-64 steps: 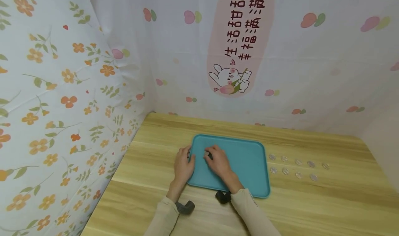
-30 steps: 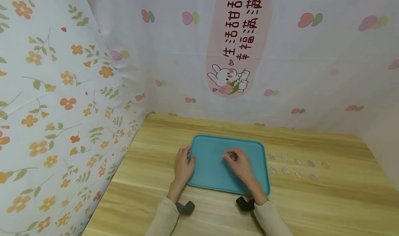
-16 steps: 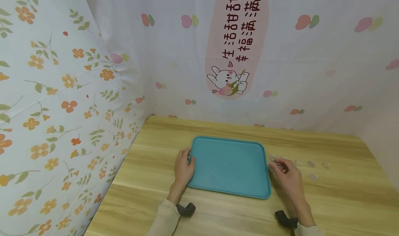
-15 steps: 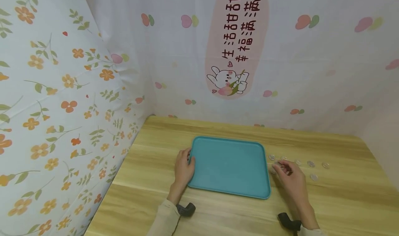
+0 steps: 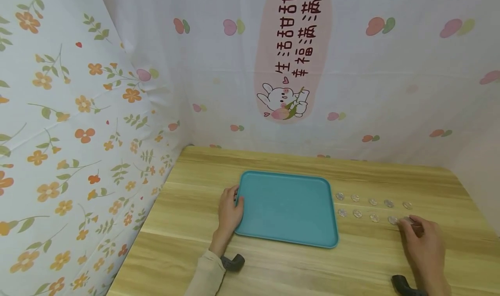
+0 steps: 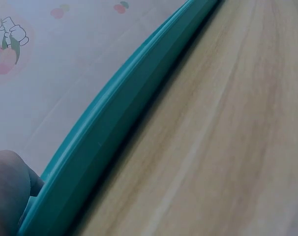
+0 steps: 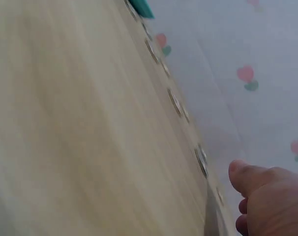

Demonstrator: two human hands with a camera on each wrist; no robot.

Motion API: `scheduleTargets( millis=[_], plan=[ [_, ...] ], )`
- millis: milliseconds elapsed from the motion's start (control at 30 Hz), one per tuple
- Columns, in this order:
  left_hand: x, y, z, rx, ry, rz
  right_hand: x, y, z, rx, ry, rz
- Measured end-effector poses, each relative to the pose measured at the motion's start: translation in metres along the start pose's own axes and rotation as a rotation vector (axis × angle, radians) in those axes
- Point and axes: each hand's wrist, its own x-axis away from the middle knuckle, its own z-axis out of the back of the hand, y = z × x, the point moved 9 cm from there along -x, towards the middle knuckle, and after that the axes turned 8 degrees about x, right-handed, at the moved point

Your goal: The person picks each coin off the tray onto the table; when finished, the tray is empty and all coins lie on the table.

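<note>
In the head view, my left hand holds the left rim of a blue-green tray, thumb on the inner side and fingers along the outside. Part of that hand also shows against the tray wall in the left wrist view. At the right end of the front row, my right hand pinches a small round clear disc at the table. Next to it lies another clear disc. In the right wrist view, the right thumb shows; the pinched disc is hidden.
Several similar discs lie in two rows right of the tray, including a back-row disc and a front-row disc. All rest on the wooden table. A printed white cloth hangs behind and at the left.
My right hand has moved from over the tray rightward past the discs to the front row's right end, carrying a disc from the tray. The left hand has stayed on the rim.
</note>
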Motion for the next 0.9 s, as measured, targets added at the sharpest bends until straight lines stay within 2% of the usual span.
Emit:
scheduleTargets(
  millis=[133, 333, 567, 733, 800, 900],
  plan=[
    [0.000, 0.000, 0.000, 0.009, -0.001, 0.007, -0.009, 0.016, 0.005, 0.034, 0.015, 0.024],
    [0.001, 0.001, -0.001, 0.014, -0.010, 0.012, -0.011, 0.012, 0.006, 0.040, 0.063, 0.128],
    [-0.002, 0.006, 0.000, 0.007, -0.002, -0.017, -0.009, 0.014, 0.002, -0.024, 0.011, 0.050],
    [-0.002, 0.004, -0.001, 0.005, -0.005, -0.010, -0.008, 0.017, 0.000, -0.013, -0.027, 0.008],
    [-0.002, 0.002, -0.001, -0.001, -0.003, -0.005, -0.008, 0.018, -0.001, -0.018, -0.026, 0.009],
    [0.000, 0.000, -0.001, -0.005, -0.005, 0.001, -0.011, 0.018, 0.003, -0.035, 0.022, 0.020]
  ],
)
